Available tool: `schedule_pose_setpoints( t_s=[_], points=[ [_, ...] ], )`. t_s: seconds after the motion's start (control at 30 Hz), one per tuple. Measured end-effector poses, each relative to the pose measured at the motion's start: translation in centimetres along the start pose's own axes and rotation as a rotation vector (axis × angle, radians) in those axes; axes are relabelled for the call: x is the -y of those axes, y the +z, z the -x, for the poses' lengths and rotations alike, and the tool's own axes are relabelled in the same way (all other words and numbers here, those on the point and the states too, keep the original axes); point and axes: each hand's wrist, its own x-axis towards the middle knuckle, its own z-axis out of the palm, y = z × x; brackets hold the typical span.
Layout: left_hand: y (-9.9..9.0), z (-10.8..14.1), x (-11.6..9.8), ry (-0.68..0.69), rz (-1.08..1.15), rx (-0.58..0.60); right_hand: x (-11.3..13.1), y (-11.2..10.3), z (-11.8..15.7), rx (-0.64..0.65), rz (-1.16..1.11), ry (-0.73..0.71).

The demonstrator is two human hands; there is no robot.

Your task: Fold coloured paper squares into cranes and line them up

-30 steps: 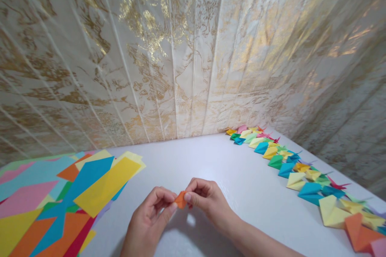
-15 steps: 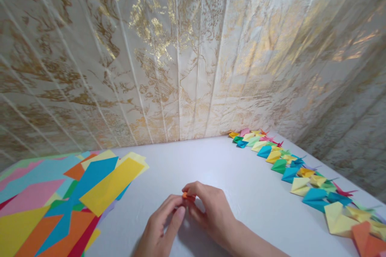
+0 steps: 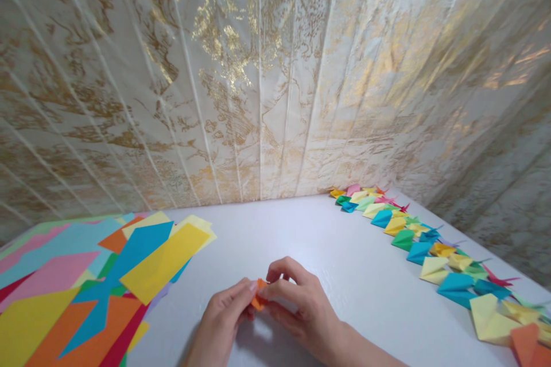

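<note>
A small folded piece of orange paper [image 3: 259, 295] is held between both hands, just above the white table. My left hand [image 3: 224, 315] pinches its left side between thumb and fingers. From the right, my right hand [image 3: 303, 301] grips the paper with thumb and forefinger, the other fingers curled. Much of the piece is hidden by the fingertips, so its exact folded shape cannot be made out.
Loose sheets of coloured paper [image 3: 166, 264] lie spread over the left side of the white table [image 3: 249, 235]. Rows of folded paper cranes [image 3: 456, 287] run along the right edge. A gold-patterned curtain [image 3: 258, 80] hangs behind the table.
The orange paper has been turned and shows more of its face between the fingers. My left thumb has moved up onto it, and my right fingers have shifted their hold.
</note>
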Motion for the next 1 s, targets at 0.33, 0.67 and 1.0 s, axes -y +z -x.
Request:
schedule_pose_setpoints(
  t_s=[0.33,0.67,1.0],
  points=[
    [-1.3,-1.0,0.8,0.083,-0.255,0.247,-0.1,0.7,-0.5,-0.115,-0.555,0.327],
    [-1.3,-0.8,1.0,0.223,-0.439,0.280,-0.6,1.3,-0.6,-0.164,-0.851,0.501],
    [-1.1,-0.9,1.6,0.195,-0.384,0.223,-0.5,1.3,-0.8,-0.146,-0.908,0.600]
  ],
)
